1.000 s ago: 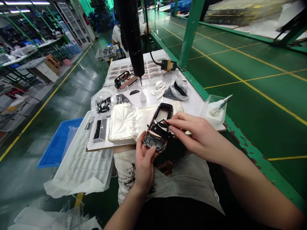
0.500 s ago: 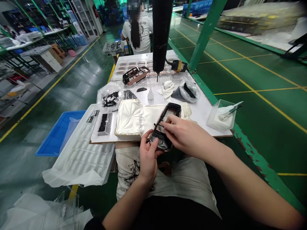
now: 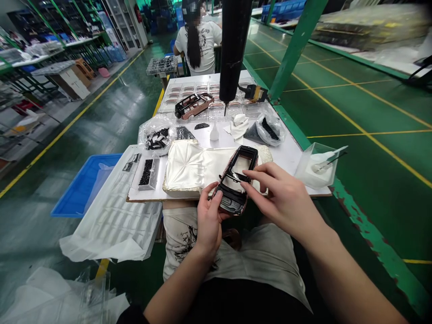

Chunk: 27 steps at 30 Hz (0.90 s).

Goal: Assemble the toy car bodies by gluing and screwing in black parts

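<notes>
My left hand (image 3: 209, 216) grips the lower end of a black and copper model car body (image 3: 232, 200), thumb on top. The body is tilted above the front edge of a white cushioned pad (image 3: 185, 168). At the body's window opening, the thumb and forefinger of my right hand (image 3: 280, 193) pinch a small black curved part (image 3: 239, 176). Whether that part touches the frame is too small to tell. Farther back lies a second car body (image 3: 194, 106) on clear trays.
A black screwdriver (image 3: 232, 54) hangs over the white table (image 3: 290, 168). Around the pad are a box of small black parts (image 3: 146, 173), bagged parts (image 3: 158, 138), a white bottle (image 3: 214, 132) and a clear container (image 3: 317, 168). A person (image 3: 199, 45) sits beyond.
My right hand has moved slightly right, with its fingers farther from the body's left side. The small black part now shows across the opening. The view has shifted a little.
</notes>
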Available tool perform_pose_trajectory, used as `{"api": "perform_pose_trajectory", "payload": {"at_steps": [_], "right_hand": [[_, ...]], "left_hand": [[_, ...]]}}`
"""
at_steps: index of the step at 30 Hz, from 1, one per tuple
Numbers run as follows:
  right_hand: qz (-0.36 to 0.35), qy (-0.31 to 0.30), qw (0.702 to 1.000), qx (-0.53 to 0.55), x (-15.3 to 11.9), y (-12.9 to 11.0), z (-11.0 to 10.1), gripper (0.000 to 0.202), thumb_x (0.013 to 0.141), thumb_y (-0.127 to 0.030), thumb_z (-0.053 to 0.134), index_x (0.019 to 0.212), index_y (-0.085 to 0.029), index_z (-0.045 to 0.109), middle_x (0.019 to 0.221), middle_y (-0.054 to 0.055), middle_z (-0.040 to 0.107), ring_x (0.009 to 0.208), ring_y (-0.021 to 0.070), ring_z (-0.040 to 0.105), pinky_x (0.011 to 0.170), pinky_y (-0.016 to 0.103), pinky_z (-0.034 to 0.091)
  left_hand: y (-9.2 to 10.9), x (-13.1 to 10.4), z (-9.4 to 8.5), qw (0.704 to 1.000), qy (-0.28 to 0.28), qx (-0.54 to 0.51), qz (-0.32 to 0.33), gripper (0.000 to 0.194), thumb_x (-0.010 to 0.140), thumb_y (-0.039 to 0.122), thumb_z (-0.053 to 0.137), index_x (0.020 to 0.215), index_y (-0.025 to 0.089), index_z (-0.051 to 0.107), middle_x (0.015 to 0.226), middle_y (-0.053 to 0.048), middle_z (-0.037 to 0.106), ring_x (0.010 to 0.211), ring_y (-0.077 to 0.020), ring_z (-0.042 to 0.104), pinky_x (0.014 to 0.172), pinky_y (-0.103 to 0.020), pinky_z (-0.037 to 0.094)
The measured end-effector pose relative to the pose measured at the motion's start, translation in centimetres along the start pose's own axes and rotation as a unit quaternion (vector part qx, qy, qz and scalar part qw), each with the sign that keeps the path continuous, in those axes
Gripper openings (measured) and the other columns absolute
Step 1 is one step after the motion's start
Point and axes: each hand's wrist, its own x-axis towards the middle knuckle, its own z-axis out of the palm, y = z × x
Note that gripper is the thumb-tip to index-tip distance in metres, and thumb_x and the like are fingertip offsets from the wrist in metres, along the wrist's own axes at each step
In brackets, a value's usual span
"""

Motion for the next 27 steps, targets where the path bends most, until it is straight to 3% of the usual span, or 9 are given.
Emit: {"api": "perform_pose_trajectory", "payload": {"at_steps": [2, 6, 13, 19, 24, 27], "right_hand": [[0.029, 0.036, 0.998, 0.042, -0.7, 0.3, 0.1, 0.019, 0.100, -0.022, 0.066, 0.114, -0.013, 0.073, 0.100, 0.007, 0.064, 0.066, 0.0119, 0.059, 0.054, 0.025, 0.050], [0.057, 0.035, 0.994, 0.084, -2.2, 0.6, 0.8, 0.023, 0.096, -0.024, 0.072, 0.117, -0.013, 0.072, 0.106, 0.010, 0.062, 0.073, 0.0132, 0.063, 0.051, 0.022, 0.052], [0.056, 0.066, 0.986, 0.141, -3.9, 0.3, 2.4, 0.026, 0.095, -0.016, 0.073, 0.121, -0.014, 0.070, 0.109, 0.010, 0.061, 0.087, 0.0154, 0.068, 0.066, 0.022, 0.063], [0.071, 0.093, 0.981, 0.152, -4.5, 0.2, 2.7, 0.028, 0.094, -0.016, 0.074, 0.122, -0.017, 0.070, 0.111, 0.008, 0.062, 0.080, 0.0124, 0.067, 0.068, 0.024, 0.064], [0.098, 0.111, 0.974, 0.170, -4.9, 0.2, 2.4, 0.024, 0.095, -0.018, 0.075, 0.118, -0.020, 0.070, 0.108, 0.006, 0.066, 0.080, 0.0127, 0.068, 0.071, 0.026, 0.062], [0.118, 0.089, 0.968, 0.201, -5.2, 0.2, 2.2, 0.016, 0.095, -0.021, 0.075, 0.111, -0.021, 0.070, 0.095, 0.003, 0.070, 0.080, 0.0146, 0.068, 0.070, 0.027, 0.060]], "left_hand": [[0.1, 0.0, 0.1, 1.000, -0.004, 0.003, -0.001, 0.042, 0.085, 0.034, 0.078, 0.121, 0.020, 0.060, 0.099, -0.003, 0.079, 0.079, -0.0138, 0.075, 0.062, -0.022, 0.063], [0.1, 0.0, 0.1, 1.000, 0.000, 0.016, 0.000, 0.045, 0.083, 0.033, 0.080, 0.122, 0.020, 0.060, 0.099, -0.004, 0.080, 0.077, -0.0141, 0.076, 0.061, -0.021, 0.063], [0.2, 0.1, 0.0, 0.998, 0.009, 0.054, 0.008, 0.043, 0.084, 0.035, 0.079, 0.120, 0.021, 0.061, 0.102, -0.003, 0.078, 0.075, -0.0130, 0.075, 0.056, -0.017, 0.060], [0.1, -0.1, -0.3, 0.998, 0.005, 0.062, 0.010, 0.042, 0.086, 0.036, 0.077, 0.122, 0.022, 0.062, 0.111, -0.003, 0.077, 0.082, -0.0117, 0.074, 0.060, -0.015, 0.059], [0.6, -0.9, -1.5, 0.993, -0.023, 0.113, -0.011, 0.053, 0.090, 0.041, 0.072, 0.136, 0.024, 0.053, 0.116, -0.007, 0.076, 0.091, -0.0165, 0.076, 0.072, -0.023, 0.065], [1.2, -2.2, -2.9, 0.976, -0.037, 0.215, -0.014, 0.059, 0.093, 0.048, 0.066, 0.143, 0.023, 0.046, 0.113, -0.009, 0.076, 0.086, -0.0188, 0.078, 0.075, -0.030, 0.066]]}}
